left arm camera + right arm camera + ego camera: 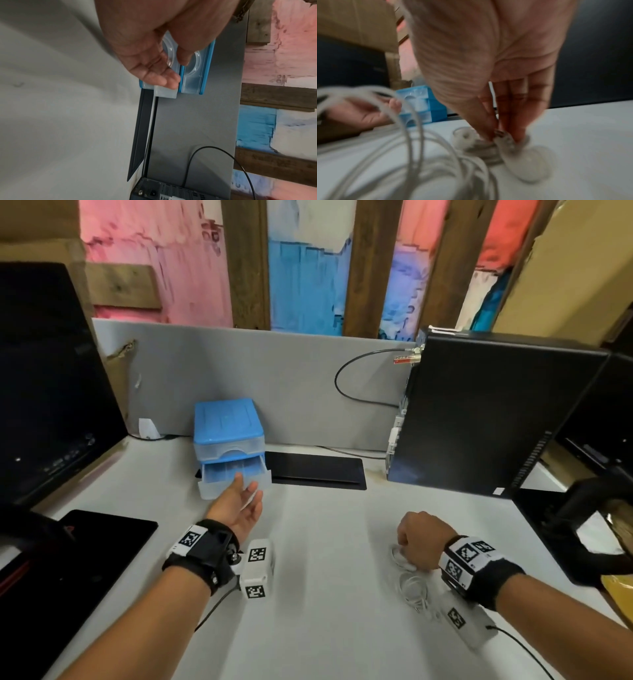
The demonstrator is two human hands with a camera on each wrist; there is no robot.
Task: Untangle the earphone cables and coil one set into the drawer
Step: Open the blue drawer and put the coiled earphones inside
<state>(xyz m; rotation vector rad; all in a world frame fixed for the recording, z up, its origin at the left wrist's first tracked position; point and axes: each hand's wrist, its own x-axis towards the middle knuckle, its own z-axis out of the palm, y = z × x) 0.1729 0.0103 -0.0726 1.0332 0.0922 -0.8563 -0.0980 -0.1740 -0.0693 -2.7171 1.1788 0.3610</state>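
The left hand [241,503] lies palm-up with relaxed fingers, holding nothing, just before the pulled-out lower drawer [234,477] of the small blue-and-clear plastic drawer unit [227,426]. The right hand [419,537] pinches the coiled white earphone cable [488,148] on the white desk [325,594]; looser white loops [416,589] trail beside its wrist

Two hands [239,505], perhaps two earphone sets [412,585]

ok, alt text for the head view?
Left hand, open, reaches at the pulled-out lower drawer of a blue organizer; right hand grips white earphone cables on the white desk.
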